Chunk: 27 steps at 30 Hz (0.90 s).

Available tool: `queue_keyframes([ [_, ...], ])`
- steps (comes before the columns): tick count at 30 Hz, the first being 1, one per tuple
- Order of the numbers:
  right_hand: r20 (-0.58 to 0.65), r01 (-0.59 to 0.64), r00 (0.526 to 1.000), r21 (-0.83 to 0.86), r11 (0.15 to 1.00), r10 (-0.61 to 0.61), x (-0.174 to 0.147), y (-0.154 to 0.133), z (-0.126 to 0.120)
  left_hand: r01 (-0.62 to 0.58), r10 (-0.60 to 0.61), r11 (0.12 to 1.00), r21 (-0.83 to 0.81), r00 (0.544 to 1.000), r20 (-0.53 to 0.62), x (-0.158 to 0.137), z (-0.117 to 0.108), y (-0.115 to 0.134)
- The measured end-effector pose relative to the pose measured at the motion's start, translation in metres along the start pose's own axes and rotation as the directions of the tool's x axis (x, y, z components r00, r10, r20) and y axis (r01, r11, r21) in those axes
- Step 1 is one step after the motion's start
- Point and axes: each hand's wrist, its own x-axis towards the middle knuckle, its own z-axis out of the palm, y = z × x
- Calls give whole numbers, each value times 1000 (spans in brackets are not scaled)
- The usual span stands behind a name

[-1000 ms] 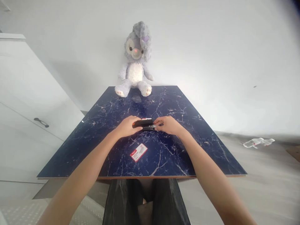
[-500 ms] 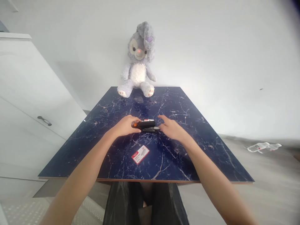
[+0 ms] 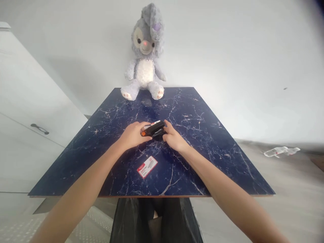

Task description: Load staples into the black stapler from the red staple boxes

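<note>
A black stapler (image 3: 155, 128) with an orange patch at its left end lies tilted between my two hands over the middle of the table. My left hand (image 3: 133, 135) is closed round its orange end, thumb in front and fingers behind. At the other end, the thumb and forefinger of my right hand (image 3: 174, 137) pinch the stapler's tip. Just behind it shows part of a white and red packet (image 3: 155, 122), mostly hidden. Nearer to me a flat red and white packet (image 3: 147, 166) with a stapler-like grey picture lies on the tabletop.
The dark blue marbled table (image 3: 202, 155) has its front edge by my legs. A grey plush rabbit (image 3: 145, 72) sits at the back against the wall. On the left stands a white cabinet (image 3: 30, 101); clear plastic packaging (image 3: 275, 152) lies on the floor at right.
My right hand has closed in on the stapler's right end, which has swung up and away from me. The gap at its jaw looks narrower. The whole view has shifted slightly.
</note>
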Motion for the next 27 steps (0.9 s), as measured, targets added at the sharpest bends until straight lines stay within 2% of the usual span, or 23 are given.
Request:
queue_keyframes([
  [4, -49, -34, 998, 87, 996, 39, 14, 7, -11, -130, 132, 991, -33, 990, 51, -4, 7, 23],
  [5, -67, -26, 997, 86, 996, 31, 17, 10, -13, -123, 125, 992, -31, 991, 50, -4, 6, 24],
  [7, -104, -20, 994, 65, 998, 27, 21, 16, -17, -23, 23, 1000, -1, 999, -33, -4, -2, 15],
  [9, -136, -25, 990, 30, 999, 29, 23, 21, -19, 94, -93, 995, 8, 989, -114, -2, -15, -5],
  [10, -146, -26, 989, 12, 1000, 28, 24, 22, -20, 112, -112, 994, -1, 990, -90, -1, -22, -17],
  [12, -153, -19, 988, -19, 1000, 16, 24, 23, -21, 101, -98, 995, -25, 992, 84, -1, -36, -38],
  [14, -151, -9, 989, -49, 999, 1, 22, 20, -21, 121, -101, 991, -63, 960, 260, -2, -44, -51],
  [16, -144, 6, 989, -77, 997, -17, 20, 17, -20, 161, -127, 984, -76, 934, 334, -3, -46, -56],
  [18, -134, 21, 990, -99, 995, -35, 19, 15, -19, 165, -149, 986, -35, 947, 285, -3, -42, -55],
  [21, -130, 24, 991, -132, 991, -41, 18, 13, -19, 103, -104, 995, 18, 994, 39, 1, -29, -49],
  [23, -124, 28, 991, -159, 987, -48, 17, 12, -20, 42, -48, 997, -67, 995, -89, 4, -17, -46],
  [25, -112, 41, 992, -183, 982, -62, 16, 9, -21, 1, -20, 988, -156, 993, -118, 8, -7, -44],
  [27, -98, 52, 992, -208, 977, -74, 14, 5, -21, -5, -4, 991, -134, 998, -65, 10, -2, -44],
])
